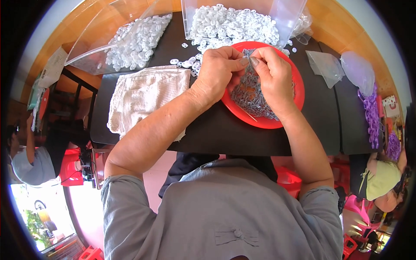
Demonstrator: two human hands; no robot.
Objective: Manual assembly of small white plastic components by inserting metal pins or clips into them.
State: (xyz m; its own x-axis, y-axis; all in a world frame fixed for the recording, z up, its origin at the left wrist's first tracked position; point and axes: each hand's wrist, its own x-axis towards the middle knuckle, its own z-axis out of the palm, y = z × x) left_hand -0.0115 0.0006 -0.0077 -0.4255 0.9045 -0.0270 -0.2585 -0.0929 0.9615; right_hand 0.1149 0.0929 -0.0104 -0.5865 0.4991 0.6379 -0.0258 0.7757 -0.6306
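Observation:
Both hands meet above a red plastic dish [300, 89], fingertips close together. My left hand [219, 71] pinches with thumb and forefinger at something small that I cannot make out. Facing it, my right hand [273, 76] is also closed in a pinch, its thumb bent toward the left fingertips. Below them the dish holds a heap of grey cord-like or chain-like pieces [253, 97]. A thin tan stick [248, 114] lies on the heap's near side. Small white oval pieces with holes [197, 65] are scattered just beyond my left hand.
A clear bin [284, 32] spills white pieces at the back. A clear bag [143, 41] of them lies to its left. Folded cream cloth [145, 99] rests left of the dish. Plastic bags [325, 67] and purple chains [370, 112] are at right. Other people sit at both sides.

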